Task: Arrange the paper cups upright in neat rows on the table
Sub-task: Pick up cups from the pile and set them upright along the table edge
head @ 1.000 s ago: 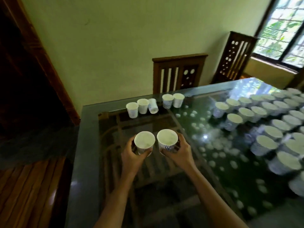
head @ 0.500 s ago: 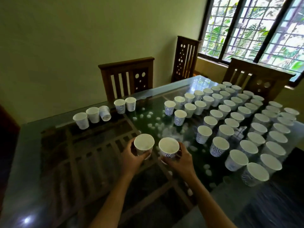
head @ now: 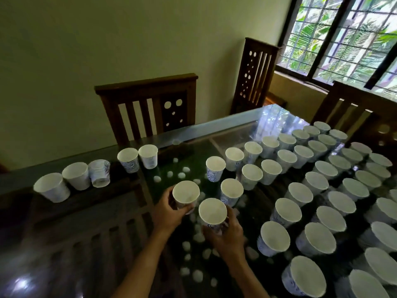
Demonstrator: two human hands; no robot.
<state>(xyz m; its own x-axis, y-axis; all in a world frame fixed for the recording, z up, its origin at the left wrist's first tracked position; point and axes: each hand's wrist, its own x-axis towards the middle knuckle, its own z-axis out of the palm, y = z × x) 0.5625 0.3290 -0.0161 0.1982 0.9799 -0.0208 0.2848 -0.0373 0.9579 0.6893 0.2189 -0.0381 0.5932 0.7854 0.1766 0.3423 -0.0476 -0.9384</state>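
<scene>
My left hand (head: 166,211) grips an upright white paper cup (head: 186,193) above the glass table (head: 64,244). My right hand (head: 227,233) grips a second upright cup (head: 212,210) just to its right and nearer me. Both sit close to the left end of several rows of upright patterned cups (head: 300,190) that fill the table's right half. The nearest row cup (head: 231,190) stands just beyond my right hand. Along the far left edge stand a few more cups (head: 51,187), and one of them (head: 99,173) lies tipped on its side.
A wooden chair (head: 150,108) stands behind the table's far edge, another (head: 256,74) against the wall, a third (head: 352,112) at the right under the barred window (head: 343,35). The glass top shows the wooden frame below and cup reflections.
The view has swung right and brought the cup rows in. Both hands, still holding their cups, have moved towards the rows; the right cup now sits lower and nearer me than the left.
</scene>
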